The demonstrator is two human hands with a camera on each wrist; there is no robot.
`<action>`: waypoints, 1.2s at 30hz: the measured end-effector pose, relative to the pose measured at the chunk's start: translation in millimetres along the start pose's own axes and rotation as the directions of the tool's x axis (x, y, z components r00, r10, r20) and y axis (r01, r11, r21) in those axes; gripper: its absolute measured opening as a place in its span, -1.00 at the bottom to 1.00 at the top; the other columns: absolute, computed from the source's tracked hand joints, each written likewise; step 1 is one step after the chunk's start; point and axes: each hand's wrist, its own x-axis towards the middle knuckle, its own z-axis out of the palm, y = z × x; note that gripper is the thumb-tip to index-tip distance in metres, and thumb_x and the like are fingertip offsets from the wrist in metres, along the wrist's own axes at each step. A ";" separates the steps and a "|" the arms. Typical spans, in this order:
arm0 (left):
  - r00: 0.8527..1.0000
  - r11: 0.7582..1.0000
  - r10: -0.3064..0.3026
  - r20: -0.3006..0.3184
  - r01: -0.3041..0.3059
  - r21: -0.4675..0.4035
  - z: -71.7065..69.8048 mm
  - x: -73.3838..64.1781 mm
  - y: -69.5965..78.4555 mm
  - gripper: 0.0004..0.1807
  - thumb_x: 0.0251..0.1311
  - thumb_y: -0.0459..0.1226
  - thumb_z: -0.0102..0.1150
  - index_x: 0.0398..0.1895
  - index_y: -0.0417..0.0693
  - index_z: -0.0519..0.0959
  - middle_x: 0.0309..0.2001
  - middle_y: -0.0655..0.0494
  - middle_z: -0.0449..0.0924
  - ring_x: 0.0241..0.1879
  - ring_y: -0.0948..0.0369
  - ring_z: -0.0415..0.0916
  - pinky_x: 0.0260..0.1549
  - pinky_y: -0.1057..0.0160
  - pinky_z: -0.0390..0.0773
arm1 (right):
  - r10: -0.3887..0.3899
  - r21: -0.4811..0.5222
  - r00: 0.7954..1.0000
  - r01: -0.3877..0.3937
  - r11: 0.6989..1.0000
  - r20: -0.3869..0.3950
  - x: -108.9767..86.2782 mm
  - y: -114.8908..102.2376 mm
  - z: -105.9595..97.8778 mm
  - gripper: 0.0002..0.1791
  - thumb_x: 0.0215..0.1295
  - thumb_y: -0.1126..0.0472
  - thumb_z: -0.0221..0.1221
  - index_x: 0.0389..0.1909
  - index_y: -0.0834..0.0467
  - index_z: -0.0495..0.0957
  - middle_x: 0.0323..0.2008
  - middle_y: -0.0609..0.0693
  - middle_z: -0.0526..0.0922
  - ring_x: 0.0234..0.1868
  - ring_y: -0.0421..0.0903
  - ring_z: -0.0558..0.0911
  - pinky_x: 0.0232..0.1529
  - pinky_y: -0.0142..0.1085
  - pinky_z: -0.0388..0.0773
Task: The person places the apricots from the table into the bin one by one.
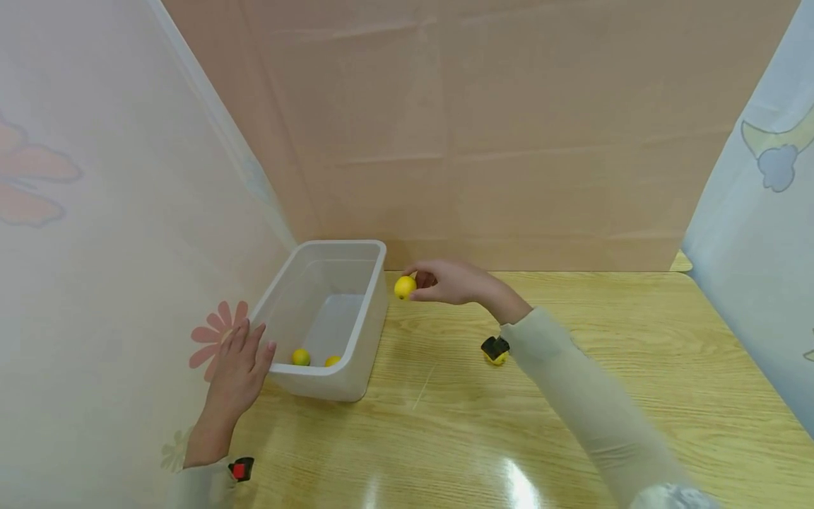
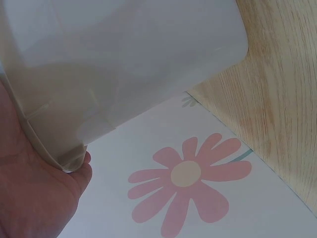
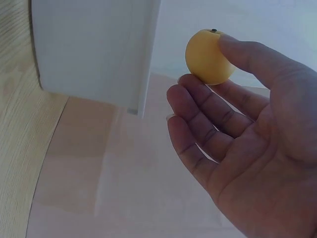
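Note:
My right hand [image 1: 441, 281] pinches a small round yellow citrus fruit [image 1: 405, 287] between thumb and fingertips, just outside the right wall of a white plastic bin [image 1: 375, 332]. In the right wrist view the fruit [image 3: 208, 57] has a dark stem spot, and the other fingers stay loosely bent below it. My left hand [image 1: 240, 367] rests on the bin's near left corner with its fingers extended. The left wrist view shows the palm [image 2: 34, 193] against the rim. Inside the bin, at the near end, lie a greenish-yellow fruit [image 1: 301, 357] and a yellow fruit [image 1: 333, 360], partly hidden by the wall.
The bin stands on a wood-grain table [image 1: 458, 424], close to a flower-patterned panel [image 1: 127, 283] on the left. A brown sheet [image 1: 509, 141] rises at the back. Beside the right sleeve, a yellow patch [image 1: 498, 359] shows under the black wrist camera [image 1: 494, 346]; its kind is unclear.

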 end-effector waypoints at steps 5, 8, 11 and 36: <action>1.000 1.000 0.002 0.001 -0.002 0.000 0.1 -1.3 -0.6 -0.35 0.59 -0.03 -0.18 0.43 -0.41 0.26 0.52 -0.49 -0.03 0.47 -0.41 -0.11 0.29 -0.51 0.03 | -0.014 0.015 1.000 0.013 1.000 0.015 13.4 -8.1 4.8 -0.47 0.38 0.02 0.30 0.30 0.11 0.50 -0.13 -0.08 0.70 -0.09 -0.09 0.65 0.08 -0.16 0.58; 1.000 1.000 0.001 0.002 -0.001 -0.002 0.6 -1.5 -0.8 -0.35 0.59 -0.02 -0.17 0.44 -0.41 0.26 0.52 -0.48 -0.03 0.47 -0.41 -0.12 0.29 -0.50 0.03 | -0.035 0.017 0.999 0.035 0.999 0.020 20.6 -13.3 7.9 -0.48 0.37 0.03 0.31 0.29 0.11 0.52 -0.17 -0.09 0.71 -0.12 -0.12 0.64 0.06 -0.19 0.57; 1.000 1.000 0.005 -0.005 -0.005 0.000 1.1 -0.8 -1.8 -0.34 0.58 -0.02 -0.16 0.43 -0.41 0.27 0.51 -0.50 -0.02 0.47 -0.41 -0.11 0.29 -0.49 0.03 | -0.055 0.009 0.998 0.054 0.998 0.028 27.5 -20.8 10.2 -0.50 0.36 0.03 0.32 0.27 0.10 0.54 -0.20 -0.11 0.72 -0.14 -0.15 0.65 0.04 -0.23 0.57; 1.000 1.000 0.009 0.006 -0.009 -0.003 0.7 -0.8 -4.8 -0.34 0.58 -0.03 -0.16 0.43 -0.44 0.26 0.51 -0.50 -0.04 0.48 -0.39 -0.12 0.33 -0.46 -0.01 | -0.122 0.042 0.988 0.118 0.992 0.097 73.7 -60.8 35.4 -0.57 0.38 0.06 0.30 0.21 0.07 0.56 -0.18 -0.14 0.69 -0.13 -0.21 0.62 -0.01 -0.36 0.53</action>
